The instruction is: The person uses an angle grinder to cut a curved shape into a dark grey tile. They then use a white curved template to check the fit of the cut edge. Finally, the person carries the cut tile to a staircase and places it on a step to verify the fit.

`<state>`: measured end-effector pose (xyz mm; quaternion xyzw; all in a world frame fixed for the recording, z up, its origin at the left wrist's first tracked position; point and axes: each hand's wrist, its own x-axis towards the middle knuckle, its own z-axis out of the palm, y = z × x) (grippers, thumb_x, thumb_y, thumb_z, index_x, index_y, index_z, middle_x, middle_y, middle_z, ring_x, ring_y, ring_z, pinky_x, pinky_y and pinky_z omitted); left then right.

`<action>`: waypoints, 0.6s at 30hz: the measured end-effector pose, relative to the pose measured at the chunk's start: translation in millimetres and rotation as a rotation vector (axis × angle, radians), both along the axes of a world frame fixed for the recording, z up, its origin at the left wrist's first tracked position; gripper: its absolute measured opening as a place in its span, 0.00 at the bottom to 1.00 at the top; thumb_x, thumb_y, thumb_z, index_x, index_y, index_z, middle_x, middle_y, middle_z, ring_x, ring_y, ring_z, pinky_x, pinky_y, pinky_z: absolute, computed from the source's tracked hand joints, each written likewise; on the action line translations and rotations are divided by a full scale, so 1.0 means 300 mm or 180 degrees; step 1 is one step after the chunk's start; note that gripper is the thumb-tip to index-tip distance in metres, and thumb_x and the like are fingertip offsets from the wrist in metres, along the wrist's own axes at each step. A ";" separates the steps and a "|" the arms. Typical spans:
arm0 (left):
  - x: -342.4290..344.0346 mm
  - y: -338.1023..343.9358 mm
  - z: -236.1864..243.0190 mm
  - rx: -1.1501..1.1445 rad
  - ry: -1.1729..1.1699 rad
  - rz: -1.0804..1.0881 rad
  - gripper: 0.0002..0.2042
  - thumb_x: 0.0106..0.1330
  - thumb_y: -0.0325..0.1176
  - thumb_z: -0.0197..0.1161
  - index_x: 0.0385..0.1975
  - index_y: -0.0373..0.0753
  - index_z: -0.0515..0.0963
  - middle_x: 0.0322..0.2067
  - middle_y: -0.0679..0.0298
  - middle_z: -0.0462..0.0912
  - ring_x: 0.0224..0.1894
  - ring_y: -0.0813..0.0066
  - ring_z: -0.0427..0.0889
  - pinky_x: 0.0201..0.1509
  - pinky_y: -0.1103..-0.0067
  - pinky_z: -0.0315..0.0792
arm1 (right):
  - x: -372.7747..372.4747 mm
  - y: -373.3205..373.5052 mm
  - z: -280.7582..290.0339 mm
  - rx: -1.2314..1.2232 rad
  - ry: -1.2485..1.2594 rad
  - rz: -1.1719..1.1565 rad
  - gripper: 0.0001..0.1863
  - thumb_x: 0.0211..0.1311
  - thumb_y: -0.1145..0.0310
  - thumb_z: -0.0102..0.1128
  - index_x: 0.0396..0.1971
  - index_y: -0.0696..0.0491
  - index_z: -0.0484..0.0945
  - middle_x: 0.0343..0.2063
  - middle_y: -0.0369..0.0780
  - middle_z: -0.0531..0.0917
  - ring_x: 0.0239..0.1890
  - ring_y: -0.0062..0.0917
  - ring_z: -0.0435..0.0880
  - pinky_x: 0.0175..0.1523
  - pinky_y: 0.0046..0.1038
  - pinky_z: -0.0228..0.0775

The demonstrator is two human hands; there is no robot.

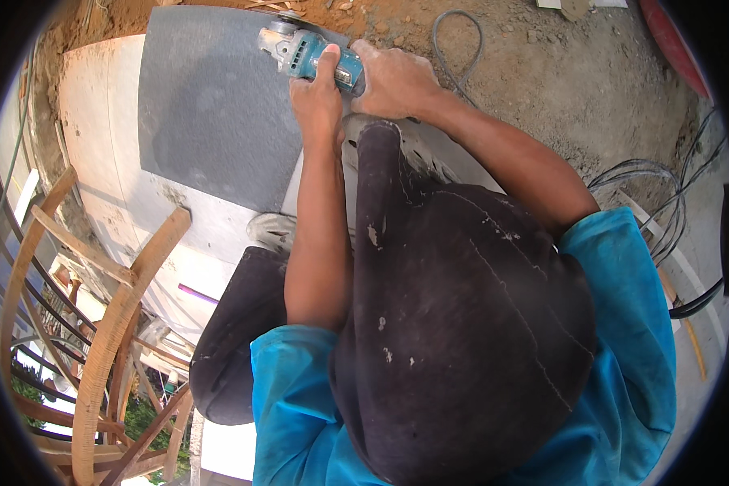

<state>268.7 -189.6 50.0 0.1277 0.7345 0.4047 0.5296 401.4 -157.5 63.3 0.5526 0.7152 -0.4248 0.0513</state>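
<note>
Both my hands grip a teal angle grinder (306,55) near the top of the view. My left hand (316,104) wraps round the middle of its body, thumb on top. At the tool's rear end, my right hand (398,81) is closed round it. The grinder's metal head and disc (287,19) sit at the far edge of a dark grey tile (211,113). Whether the disc touches the tile, I cannot tell. The tile lies flat on a pale slab (97,121), close to my shoes (271,231).
Wooden frame pieces (138,275) stand at the left, with a purple stick (197,293) nearby. A grey cable loop (436,40) lies on soil at the far side. Coiled cables (656,186) are at the right, and a red object (676,40) at the upper right.
</note>
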 end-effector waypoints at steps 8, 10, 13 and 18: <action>0.007 -0.001 0.000 0.0005 -0.0048 0.0079 0.23 0.60 0.41 0.70 0.48 0.29 0.75 0.39 0.60 0.81 0.38 0.74 0.79 0.44 0.77 0.72 | 0.002 0.006 0.008 -0.0090 -0.0049 0.0056 0.40 0.39 0.58 0.69 0.57 0.53 0.70 0.43 0.49 0.85 0.48 0.45 0.84 0.51 0.45 0.75; 0.006 -0.009 -0.018 0.0164 -0.0167 0.0156 0.24 0.60 0.41 0.71 0.48 0.30 0.75 0.39 0.60 0.81 0.38 0.74 0.79 0.44 0.77 0.72 | 0.002 0.002 -0.009 -0.0030 -0.0039 0.0077 0.41 0.39 0.57 0.68 0.58 0.53 0.70 0.44 0.49 0.85 0.48 0.45 0.84 0.51 0.45 0.75; 0.012 -0.006 -0.004 0.0031 -0.0141 0.0093 0.23 0.60 0.41 0.70 0.48 0.29 0.75 0.39 0.60 0.81 0.39 0.74 0.79 0.44 0.77 0.73 | 0.009 -0.002 -0.010 0.0039 -0.0040 0.0082 0.42 0.39 0.56 0.68 0.60 0.53 0.68 0.45 0.50 0.84 0.49 0.46 0.84 0.52 0.46 0.75; 0.014 -0.010 -0.008 0.0040 0.0039 0.0091 0.24 0.60 0.41 0.70 0.47 0.28 0.75 0.39 0.58 0.81 0.39 0.72 0.81 0.45 0.76 0.74 | 0.006 0.003 0.025 -0.0139 -0.0060 0.0064 0.44 0.40 0.54 0.68 0.62 0.53 0.67 0.43 0.52 0.85 0.47 0.48 0.84 0.53 0.47 0.75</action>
